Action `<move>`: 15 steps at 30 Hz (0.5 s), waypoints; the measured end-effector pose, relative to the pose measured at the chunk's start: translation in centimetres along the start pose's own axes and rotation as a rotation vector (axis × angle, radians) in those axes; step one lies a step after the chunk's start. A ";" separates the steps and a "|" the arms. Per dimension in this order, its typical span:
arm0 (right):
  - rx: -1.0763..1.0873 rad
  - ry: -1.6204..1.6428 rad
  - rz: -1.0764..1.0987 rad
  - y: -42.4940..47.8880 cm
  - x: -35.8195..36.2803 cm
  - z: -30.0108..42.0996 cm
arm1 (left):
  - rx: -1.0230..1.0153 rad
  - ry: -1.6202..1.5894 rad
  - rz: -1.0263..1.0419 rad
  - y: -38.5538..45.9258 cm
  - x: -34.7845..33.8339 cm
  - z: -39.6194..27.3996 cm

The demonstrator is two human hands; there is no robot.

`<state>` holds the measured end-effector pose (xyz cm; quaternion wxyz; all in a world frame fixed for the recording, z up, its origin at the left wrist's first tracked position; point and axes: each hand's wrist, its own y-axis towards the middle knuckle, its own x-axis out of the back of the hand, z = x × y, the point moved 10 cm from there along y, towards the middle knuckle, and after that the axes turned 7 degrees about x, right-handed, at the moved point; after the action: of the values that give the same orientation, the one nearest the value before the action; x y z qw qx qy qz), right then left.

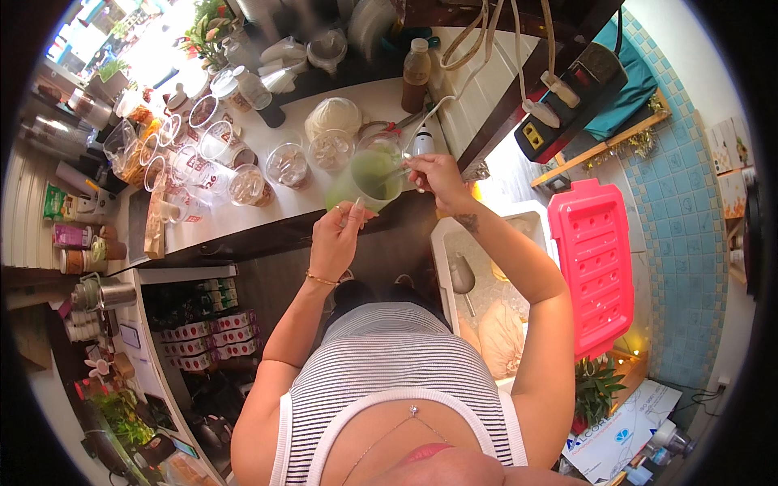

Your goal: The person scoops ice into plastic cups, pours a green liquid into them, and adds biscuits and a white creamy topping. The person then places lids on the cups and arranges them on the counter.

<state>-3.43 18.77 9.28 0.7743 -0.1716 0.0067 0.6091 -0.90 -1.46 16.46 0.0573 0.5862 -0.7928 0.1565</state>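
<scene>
My left hand (pixel 343 228) holds a clear plastic pitcher (pixel 364 188) of green liquid, tilted over the counter's front edge. My right hand (pixel 433 176) grips the handle of a utensil, probably a spoon, whose far end dips into the green liquid. Just behind the pitcher stands a clear cup (pixel 380 143) with green contents. To its left are a cup of ice (pixel 331 150), another cup with ice (pixel 288 166) over a darker drink and a third iced cup (pixel 249 186) nearer the counter's edge.
Many empty plastic cups (pixel 203 167) crowd the counter's left part. A bottle of brown liquid (pixel 416 76) stands at the back, near hanging cables and a power strip (pixel 571 100). At my right, an open ice chest (pixel 447 273) holds a metal scoop (pixel 463 276), beside its red lid (pixel 592 267).
</scene>
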 end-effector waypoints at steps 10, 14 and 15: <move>0.084 0.069 -0.122 0.2 2.5 3.1 | 0.024 -0.178 -0.032 0.9 0.0 2.2; 0.185 0.067 -0.236 0.4 4.1 4.6 | 0.053 -0.221 -0.028 0.8 0.1 2.9; 0.218 0.062 -0.258 0.4 4.5 4.6 | 0.058 -0.224 -0.024 0.8 0.1 3.1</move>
<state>-3.59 24.34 12.55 0.8595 -0.1049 0.0745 0.4947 -1.36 -2.33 13.37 -0.0470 0.6109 -0.7823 0.1123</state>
